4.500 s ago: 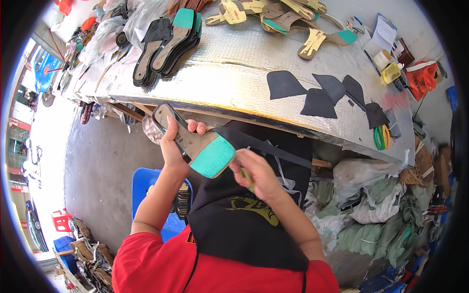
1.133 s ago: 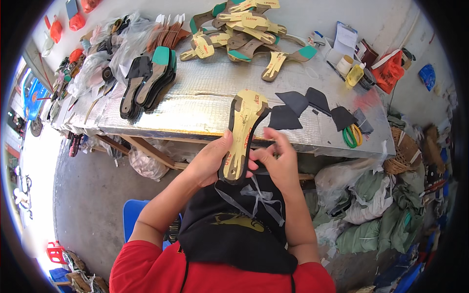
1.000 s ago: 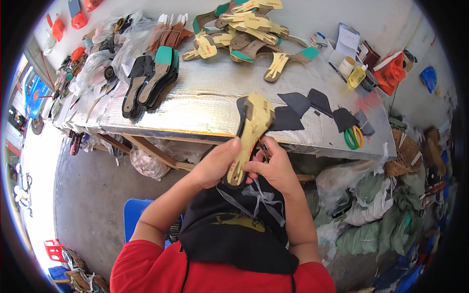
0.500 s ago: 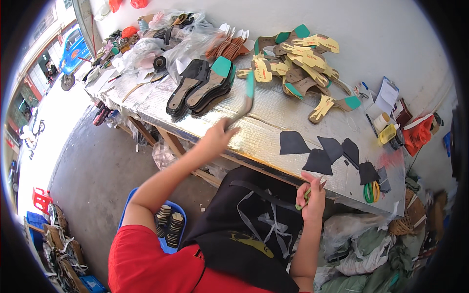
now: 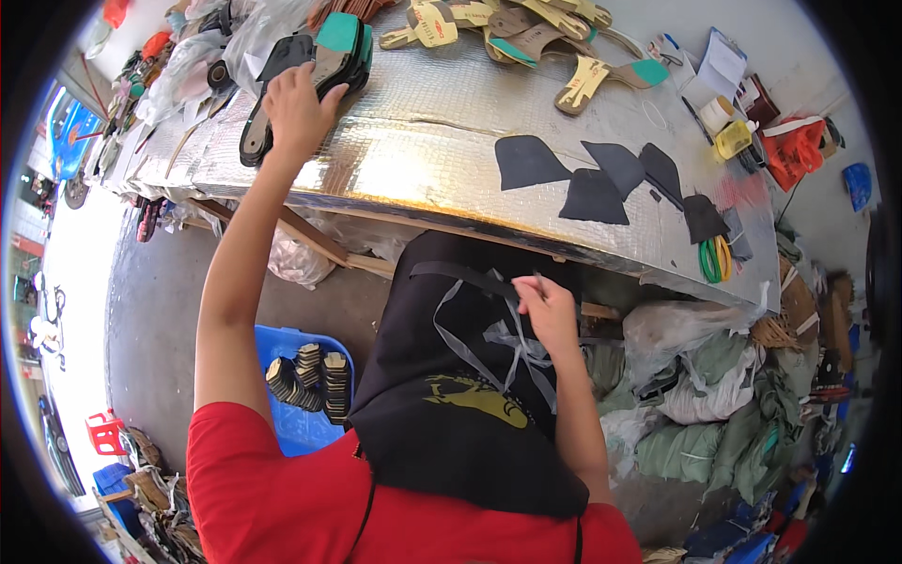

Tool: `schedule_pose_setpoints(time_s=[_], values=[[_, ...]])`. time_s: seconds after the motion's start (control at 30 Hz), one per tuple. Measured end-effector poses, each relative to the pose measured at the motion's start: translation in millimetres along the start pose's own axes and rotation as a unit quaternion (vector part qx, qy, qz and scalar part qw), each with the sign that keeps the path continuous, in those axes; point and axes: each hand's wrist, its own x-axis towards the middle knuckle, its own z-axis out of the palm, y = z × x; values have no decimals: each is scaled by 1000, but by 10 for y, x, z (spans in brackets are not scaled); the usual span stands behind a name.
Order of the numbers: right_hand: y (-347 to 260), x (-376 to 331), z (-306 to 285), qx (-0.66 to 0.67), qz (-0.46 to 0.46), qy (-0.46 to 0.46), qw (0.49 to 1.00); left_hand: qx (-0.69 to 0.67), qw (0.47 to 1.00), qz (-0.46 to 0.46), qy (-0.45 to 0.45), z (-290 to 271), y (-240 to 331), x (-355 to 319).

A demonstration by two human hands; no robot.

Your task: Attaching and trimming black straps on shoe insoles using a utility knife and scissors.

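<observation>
Left hand (image 5: 299, 105): stretched far and to the left over the table; the palm is laid on a stack of shoe soles (image 5: 315, 66), with the fingers spread loosely across the top one; a firm grip cannot be told.
Stack of shoe soles: found at the far left of the table (image 5: 423, 160); dark soles with teal heel ends are piled lengthwise, one over the other.
Right hand (image 5: 548, 310): kept near the body, below the near edge of the table; the fingers are pinched together on a thin dark strap (image 5: 470, 277) that is stretched across the black apron (image 5: 451, 414).
Table: covered with a shiny silver quilted sheet; its near edge is bent by the lens.
Dark cut pieces (image 5: 601, 179): laid flat to the right of the table's middle, several just beside one another.
Tan and teal soles (image 5: 526, 28): heaped at the far edge of the table, well apart from the left hand.
Scissors (image 5: 714, 258): green and yellow handles are seen at the near right edge of the table.
Blue crate (image 5: 301, 385): set on the floor to the left of the person, with small stacked heel pieces inside.
Sacks (image 5: 714, 404): piled on the floor at the right, under the table's end.
</observation>
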Motion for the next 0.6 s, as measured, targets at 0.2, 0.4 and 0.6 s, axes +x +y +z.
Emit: schedule_pose_setpoints(time_s=[0.2,0.4,0.6], values=[[96,302,620,-165,-189,-9,968,-378,916,76,-109,-579,1043,-459],[204,501,1257,-462,-209,-12,862,-440,870,66,-210,-765,1491,-464],[66,348,927,-331,-267,7,905,-420,866,61,-266,-83,1808,-11]])
